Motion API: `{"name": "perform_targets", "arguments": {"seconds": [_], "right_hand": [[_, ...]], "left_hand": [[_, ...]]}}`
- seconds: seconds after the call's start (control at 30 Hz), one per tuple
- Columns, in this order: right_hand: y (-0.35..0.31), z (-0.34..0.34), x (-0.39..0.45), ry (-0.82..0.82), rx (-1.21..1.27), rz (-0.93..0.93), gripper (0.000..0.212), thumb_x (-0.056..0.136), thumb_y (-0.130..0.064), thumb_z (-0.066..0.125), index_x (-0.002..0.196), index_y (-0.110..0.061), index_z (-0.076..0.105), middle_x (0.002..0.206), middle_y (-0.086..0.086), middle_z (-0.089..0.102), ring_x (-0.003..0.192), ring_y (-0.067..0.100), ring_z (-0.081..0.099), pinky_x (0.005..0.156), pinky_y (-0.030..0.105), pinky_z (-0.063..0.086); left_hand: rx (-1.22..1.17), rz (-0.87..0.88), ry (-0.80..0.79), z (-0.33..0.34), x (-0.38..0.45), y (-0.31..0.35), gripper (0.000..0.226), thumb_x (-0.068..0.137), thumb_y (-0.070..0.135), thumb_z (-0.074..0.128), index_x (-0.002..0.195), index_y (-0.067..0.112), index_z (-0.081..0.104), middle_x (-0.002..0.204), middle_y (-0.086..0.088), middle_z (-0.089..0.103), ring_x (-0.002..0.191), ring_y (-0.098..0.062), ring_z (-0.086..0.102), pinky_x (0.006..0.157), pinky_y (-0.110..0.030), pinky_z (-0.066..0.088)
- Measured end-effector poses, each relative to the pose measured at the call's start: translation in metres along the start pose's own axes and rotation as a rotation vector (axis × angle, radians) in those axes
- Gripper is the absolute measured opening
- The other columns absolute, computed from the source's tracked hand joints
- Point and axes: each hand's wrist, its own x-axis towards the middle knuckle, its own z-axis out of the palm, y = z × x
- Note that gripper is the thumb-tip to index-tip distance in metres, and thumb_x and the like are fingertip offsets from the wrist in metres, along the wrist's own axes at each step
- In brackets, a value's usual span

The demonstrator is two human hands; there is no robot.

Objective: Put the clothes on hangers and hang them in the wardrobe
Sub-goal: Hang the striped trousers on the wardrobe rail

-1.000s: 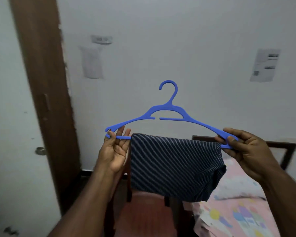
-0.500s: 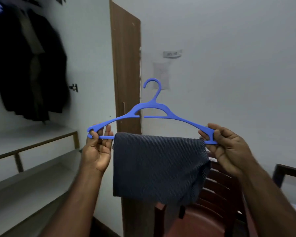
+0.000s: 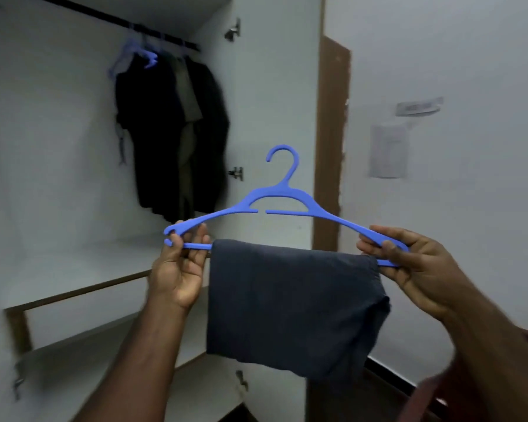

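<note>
The open white wardrobe (image 3: 58, 178) fills the left of the view, with a dark rail (image 3: 110, 18) high inside it and plain white shelves (image 3: 73, 281) lower down. Several dark garments (image 3: 171, 132) already hang from that rail on blue hangers, bunched toward its right end. The wardrobe's brown-edged door (image 3: 331, 141) stands open just behind the work.

In front, a folded dark navy cloth garment (image 3: 290, 309) is draped over the bottom bar of a blue plastic hanger (image 3: 282, 205), held level and well below the rail. The left hand (image 3: 177, 269) grips the hanger's left end, fingers curled round the bar; the right hand (image 3: 415, 263) pinches the right end between thumb and fingers.

The likely trouble is the garment sliding off: it only lies over a smooth bar, so tilting the hanger while lifting could shed it. With 2 hands on the ends and none at the hook, aiming the hook onto the crowded rail may also miss or snag a neighbour.
</note>
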Motion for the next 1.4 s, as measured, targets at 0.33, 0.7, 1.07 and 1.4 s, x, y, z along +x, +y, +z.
{"name": "perform_targets", "arguments": {"seconds": [0.33, 0.7, 1.07, 1.4], "right_hand": [[0.062, 0.067, 0.099, -0.118, 0.066, 0.044, 0.042, 0.086, -0.009, 0.049, 0.125, -0.002, 0.060, 0.120, 0.020, 0.070, 0.110, 0.030, 0.069, 0.094, 0.044, 0.052], [0.093, 0.118, 0.224, -0.302, 0.046, 0.032, 0.043, 0.082, -0.004, 0.053, 0.125, -0.003, 0.062, 0.116, 0.021, 0.071, 0.107, 0.030, 0.071, 0.084, 0.037, 0.059], [0.114, 0.210, 0.314, -0.364, 0.013, -0.087, 0.056, 0.064, -0.017, 0.071, 0.119, -0.006, 0.066, 0.110, 0.017, 0.074, 0.102, 0.026, 0.073, 0.073, 0.027, 0.061], [0.150, 0.318, 0.397, -0.341, 0.033, -0.233, 0.046, 0.067, -0.017, 0.067, 0.112, -0.009, 0.068, 0.102, 0.015, 0.076, 0.096, 0.023, 0.074, 0.074, 0.030, 0.062]], "left_hand": [[-0.026, 0.177, 0.063, -0.039, 0.079, 0.064, 0.024, 0.100, 0.011, 0.046, 0.118, 0.011, 0.063, 0.121, -0.017, 0.069, 0.102, -0.028, 0.073, 0.081, -0.034, 0.062], [0.012, 0.357, 0.098, -0.041, 0.158, 0.109, 0.016, 0.100, 0.009, 0.049, 0.109, 0.007, 0.062, 0.104, -0.017, 0.075, 0.095, -0.030, 0.075, 0.087, -0.037, 0.060], [0.025, 0.405, 0.122, -0.069, 0.264, 0.168, 0.019, 0.103, 0.012, 0.046, 0.114, 0.002, 0.059, 0.101, -0.017, 0.076, 0.091, -0.031, 0.076, 0.076, -0.036, 0.063], [0.060, 0.358, 0.038, -0.102, 0.394, 0.250, 0.032, 0.106, 0.013, 0.043, 0.131, -0.005, 0.053, 0.105, -0.019, 0.075, 0.097, -0.031, 0.075, 0.075, -0.037, 0.063]]}}
